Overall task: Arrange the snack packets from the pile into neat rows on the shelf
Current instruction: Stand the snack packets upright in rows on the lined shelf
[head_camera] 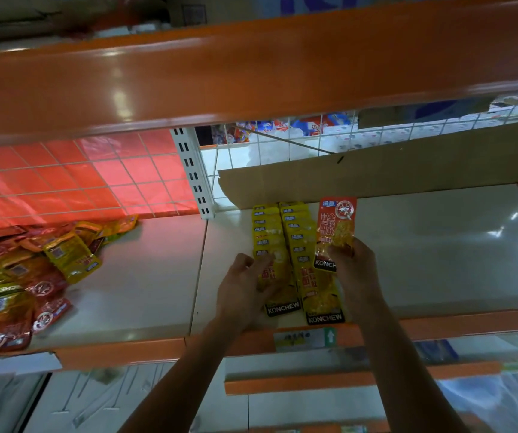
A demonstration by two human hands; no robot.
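Two overlapping rows of yellow snack packets (286,245) run from the shelf's front edge toward the back on the white shelf (423,254). My right hand (356,264) pinches an orange-red snack packet (335,228), holding it upright just right of the rows. My left hand (245,282) rests on the left row near its front, fingers loosely curved over the packets. A loose pile of red and yellow packets (23,276) lies at the left end of the shelf.
An orange shelf front (220,73) hangs close overhead. A cardboard strip (376,176) leans against the wire mesh at the back. A white slotted upright (193,176) divides the bays. A price label (304,339) sits on the front edge. Lower shelves are below.
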